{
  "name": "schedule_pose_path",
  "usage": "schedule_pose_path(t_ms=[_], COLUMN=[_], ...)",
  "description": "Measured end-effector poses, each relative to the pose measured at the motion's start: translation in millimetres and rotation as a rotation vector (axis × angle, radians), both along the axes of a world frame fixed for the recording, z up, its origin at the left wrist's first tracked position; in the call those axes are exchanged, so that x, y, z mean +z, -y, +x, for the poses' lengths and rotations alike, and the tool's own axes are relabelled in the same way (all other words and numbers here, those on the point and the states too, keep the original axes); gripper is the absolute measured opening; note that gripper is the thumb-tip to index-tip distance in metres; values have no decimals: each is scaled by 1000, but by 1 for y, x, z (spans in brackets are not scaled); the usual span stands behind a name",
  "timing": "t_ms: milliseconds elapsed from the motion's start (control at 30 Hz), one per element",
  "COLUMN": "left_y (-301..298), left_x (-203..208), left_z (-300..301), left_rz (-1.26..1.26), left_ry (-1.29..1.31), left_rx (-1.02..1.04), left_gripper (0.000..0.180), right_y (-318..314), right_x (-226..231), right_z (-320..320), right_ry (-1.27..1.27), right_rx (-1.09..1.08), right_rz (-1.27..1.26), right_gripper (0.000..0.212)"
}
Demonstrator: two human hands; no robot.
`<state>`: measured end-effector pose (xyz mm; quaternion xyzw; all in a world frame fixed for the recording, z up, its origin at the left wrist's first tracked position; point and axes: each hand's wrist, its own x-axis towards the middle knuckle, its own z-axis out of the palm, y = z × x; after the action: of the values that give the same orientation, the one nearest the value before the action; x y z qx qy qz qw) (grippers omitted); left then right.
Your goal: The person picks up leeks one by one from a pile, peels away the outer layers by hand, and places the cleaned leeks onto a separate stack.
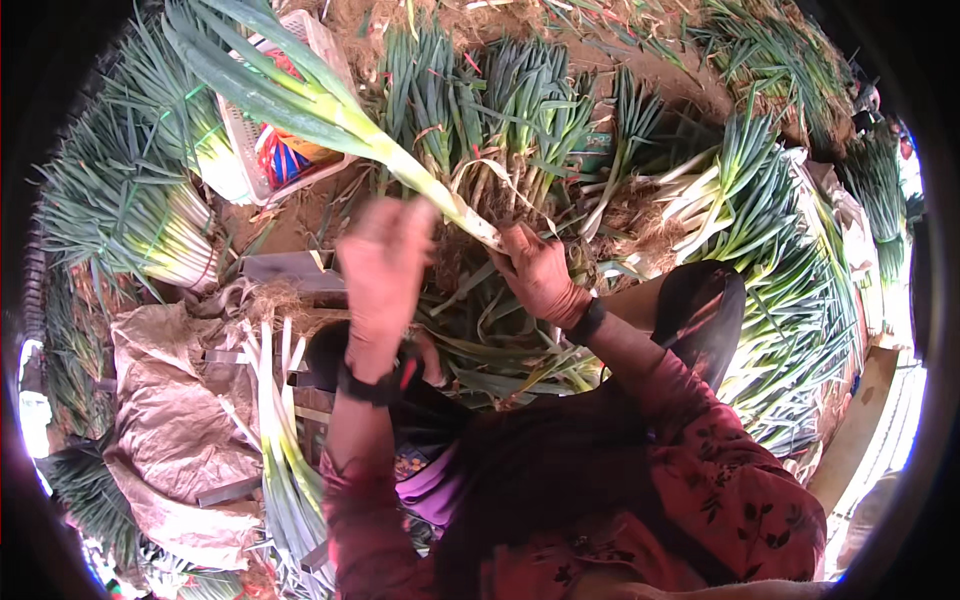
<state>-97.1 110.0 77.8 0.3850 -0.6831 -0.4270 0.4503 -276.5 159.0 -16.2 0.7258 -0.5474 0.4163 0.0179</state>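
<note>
A long green onion [400, 163] slants across the upper middle, its green leaves toward the top left and its white root end toward the centre. My right hand [540, 275] grips it at that white end, fingers closed around it. Just below the stalk is my left hand [385, 262], smeared by motion; whether its fingers touch the stalk cannot be made out. Behind the stalk stand bunches of green onions [520, 100] with dry, loose outer leaves. Stripped leaves [500, 355] lie beneath my hands.
A pale plastic basket [243, 150] with red and blue items stands at the upper left, beside tied green onion bundles [140, 235]. Peeled stalks [280, 420] lie left of my legs near a brown sheet [180, 430]. A large onion pile [800, 320] fills the right.
</note>
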Motion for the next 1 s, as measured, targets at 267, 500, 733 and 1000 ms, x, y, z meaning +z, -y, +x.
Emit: schedule_pose_path(t_ms=[267, 500, 733, 1000], left_y=[4, 10, 76, 95], left_x=[-8, -5, -18, -49], left_z=[-1, 53, 53, 49], left_rz=[-611, 101, 275, 340], left_ry=[484, 428, -885, -942], left_rx=[231, -358, -147, -106], left_gripper=[14, 28, 50, 52], right_y=[-10, -7, 18, 67], right_x=[6, -4, -11, 26], right_z=[12, 5, 57, 59], right_ry=[-16, 20, 7, -149], right_rx=[18, 88, 272, 485], right_rz=[36, 51, 78, 69], right_gripper=[37, 35, 38, 34])
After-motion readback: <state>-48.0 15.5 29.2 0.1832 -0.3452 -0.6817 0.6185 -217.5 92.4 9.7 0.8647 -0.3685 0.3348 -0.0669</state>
